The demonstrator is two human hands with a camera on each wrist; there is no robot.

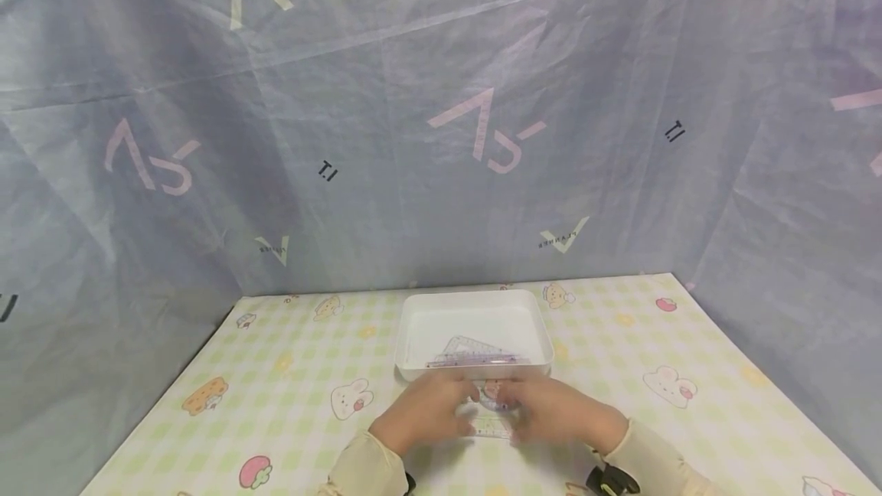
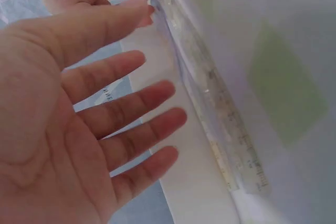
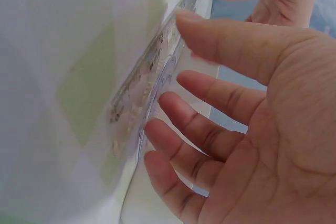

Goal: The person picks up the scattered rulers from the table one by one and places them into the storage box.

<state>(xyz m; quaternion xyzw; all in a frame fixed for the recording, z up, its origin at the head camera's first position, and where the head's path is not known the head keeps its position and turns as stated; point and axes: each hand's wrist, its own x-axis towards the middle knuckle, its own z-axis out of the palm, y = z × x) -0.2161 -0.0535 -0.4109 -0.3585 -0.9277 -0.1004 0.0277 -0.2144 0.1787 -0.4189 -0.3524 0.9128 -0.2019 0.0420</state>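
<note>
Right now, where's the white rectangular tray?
The white rectangular tray sits low in the head view, slightly right of centre, on the green-checked cloth, just beyond the left hand and right hand.

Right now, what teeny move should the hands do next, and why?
Perhaps gently pinch the ends of the clear ruler: the left hand and right hand are on either side of it with fingers open, and it lies just in front of the white tray, which holds other clear drawing tools.
</note>
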